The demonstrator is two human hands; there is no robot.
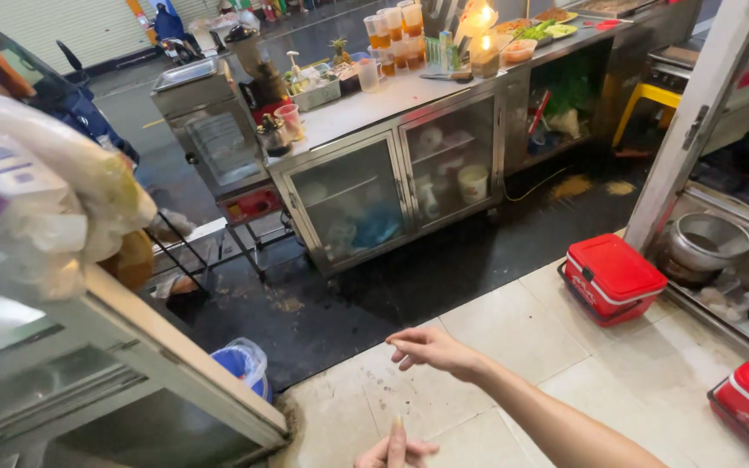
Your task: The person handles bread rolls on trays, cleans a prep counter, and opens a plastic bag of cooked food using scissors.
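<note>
Over tiled floor point(513, 338) | right hand point(431, 348) loosely curled, empty | left hand point(394, 451) open, empty

Right hand point(431, 348) hangs out empty, fingers loosely curled; left hand point(394, 451) seemingly open

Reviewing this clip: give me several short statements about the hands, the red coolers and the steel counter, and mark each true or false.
1. The right hand holds a cup. False: it hangs empty over the tiled floor.
2. A red cooler box stands on the tiles, lid closed. True.
3. The left hand shows only partly at the bottom edge. True.
4. The steel counter has solid wooden doors. False: its doors are glass.
5. Cups of orange drink stand on the counter. True.
6. The blue-lined bin stands on the counter. False: it is on the ground beside the tiles.
</note>
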